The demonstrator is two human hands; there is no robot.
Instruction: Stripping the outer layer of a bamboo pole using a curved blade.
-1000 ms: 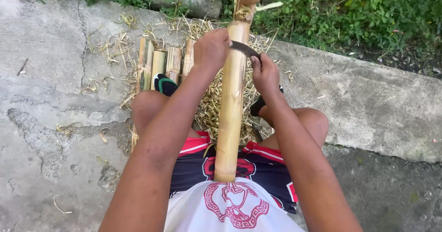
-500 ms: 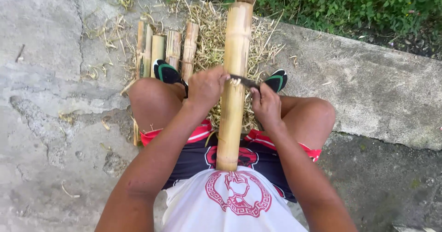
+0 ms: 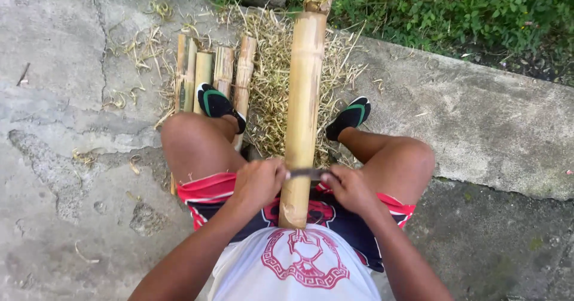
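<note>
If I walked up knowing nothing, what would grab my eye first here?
The long yellow bamboo pole running up the middle, propped between the seated person's knees. The left hand and right hand grip the two ends of a dark blade laid across the pole near its lower end. To the left, shorter cut bamboo pieces lie side by side on the concrete, among a pile of dry shavings.

Both hands, left hand [image 3: 258, 183] and right hand [image 3: 350, 188], with dark metal blade [image 3: 306, 173], slid down pale yellow bamboo pole [image 3: 303, 115] toward 6 o'clock, nearer lap.
</note>
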